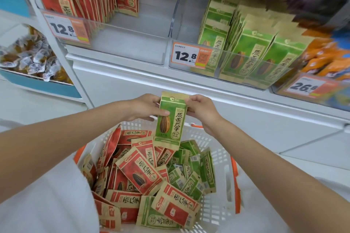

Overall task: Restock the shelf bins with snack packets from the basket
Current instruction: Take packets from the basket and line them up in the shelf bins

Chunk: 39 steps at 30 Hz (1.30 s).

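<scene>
- Nearest, white basket (pixel 217 157), heaped: red packets (pixel 140 174) at left, green packets (pixel 191 178) at right.
- Over its far rim, held packet (pixel 170 119), green and upright; left hand (pixel 145 108) gripping its left edge, thumb across the front; right hand (pixel 200 109) pinching its top right corner.
- Beyond, white shelf (pixel 132 81): left bin (pixel 132 43) half bare beside red stock, right bin (pixel 251 56) crowded with green stock.

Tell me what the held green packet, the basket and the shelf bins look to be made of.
The green packet: likely kraft paper, matte; brown unprinted edges, soft creases.
The basket: moulded plastic, white with orange trim; perforated lattice walls.
The shelf bins: clear rigid plastic, probably acrylic; glossy, see-through fronts.
</scene>
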Motion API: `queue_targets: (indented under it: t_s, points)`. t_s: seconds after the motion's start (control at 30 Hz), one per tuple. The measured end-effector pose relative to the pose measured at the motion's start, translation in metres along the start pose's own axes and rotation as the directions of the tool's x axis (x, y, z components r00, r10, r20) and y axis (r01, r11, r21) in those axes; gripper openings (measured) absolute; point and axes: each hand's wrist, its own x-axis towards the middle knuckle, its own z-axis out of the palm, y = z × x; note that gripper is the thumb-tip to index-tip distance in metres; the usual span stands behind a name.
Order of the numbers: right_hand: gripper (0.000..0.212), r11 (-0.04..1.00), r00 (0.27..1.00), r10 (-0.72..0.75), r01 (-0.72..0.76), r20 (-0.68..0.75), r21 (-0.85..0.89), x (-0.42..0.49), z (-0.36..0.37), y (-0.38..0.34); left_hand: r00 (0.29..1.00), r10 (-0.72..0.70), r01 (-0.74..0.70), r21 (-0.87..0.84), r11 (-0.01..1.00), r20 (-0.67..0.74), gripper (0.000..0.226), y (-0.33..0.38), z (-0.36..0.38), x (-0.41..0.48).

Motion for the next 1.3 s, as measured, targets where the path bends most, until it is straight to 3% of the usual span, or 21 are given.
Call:
queue_targets:
  t_s: [0.07, 0.13, 0.2, 0.3, 0.37, 0.5, 0.7, 0.93, 1.1, 1.23, 1.3]
  points:
    - [0.018, 0.998, 0.991, -0.056, 0.054, -0.119, -0.018, -0.002, -0.008, -0.006, 0.998, 0.04, -0.042, -0.037, 0.998, -0.045, 0.031, 0.011, 0.004, -0.004]
    - [0.013, 0.958, 0.936, -0.258, 0.214, -0.241, -0.192, -0.003, -0.024, -0.014, 0.989, 0.104, -0.112, -0.079, 0.991, -0.103, 0.029, 0.034, 0.006, -0.01]
    - [0.02, 0.845, 0.847, -0.46, 0.326, -0.265, -0.424, -0.005, -0.041, -0.021, 0.962, 0.203, -0.223, -0.094, 0.97, -0.183, 0.027, 0.062, 0.004, -0.021]
    - [0.038, 0.643, 0.693, -0.68, 0.404, -0.242, -0.651, -0.005, -0.067, -0.028, 0.858, 0.391, -0.427, -0.039, 0.904, -0.333, 0.019, 0.109, -0.004, -0.031]
    - [0.05, 0.587, 0.658, -0.712, 0.366, -0.245, -0.722, 0.0, -0.081, -0.029, 0.782, 0.475, -0.53, -0.029, 0.848, -0.404, 0.017, 0.142, -0.009, -0.032]
    - [0.063, 0.537, 0.669, -0.705, 0.289, -0.234, -0.793, 0.006, -0.092, -0.026, 0.662, 0.562, -0.628, 0.043, 0.777, -0.496, 0.021, 0.205, -0.027, -0.005]
    - [0.064, 0.422, 0.597, -0.777, 0.255, -0.202, -0.87, 0.012, -0.091, -0.022, 0.711, 0.474, -0.56, -0.01, 0.829, -0.52, 0.016, 0.233, -0.032, 0.059]
    - [0.066, 0.34, 0.636, -0.762, 0.231, -0.123, -0.912, 0.011, -0.096, -0.013, 0.735, 0.354, -0.513, -0.132, 0.848, -0.579, 0.044, 0.228, -0.042, 0.1]
    - [0.066, 0.304, 0.671, -0.735, 0.2, -0.096, -0.931, 0.012, -0.098, -0.009, 0.901, 0.212, -0.218, 0.027, 0.976, -0.38, 0.047, 0.213, -0.022, 0.1]
    - [0.064, 0.304, 0.68, -0.727, 0.196, -0.094, -0.932, 0.013, -0.097, -0.008, 0.958, 0.072, -0.033, 0.141, 0.99, -0.278, 0.037, 0.213, -0.024, 0.099]
    - [0.064, 0.302, 0.682, -0.725, 0.189, -0.096, -0.934, 0.013, -0.097, -0.007, 0.97, 0.003, 0.052, 0.221, 0.974, -0.241, 0.054, 0.212, -0.026, 0.103]
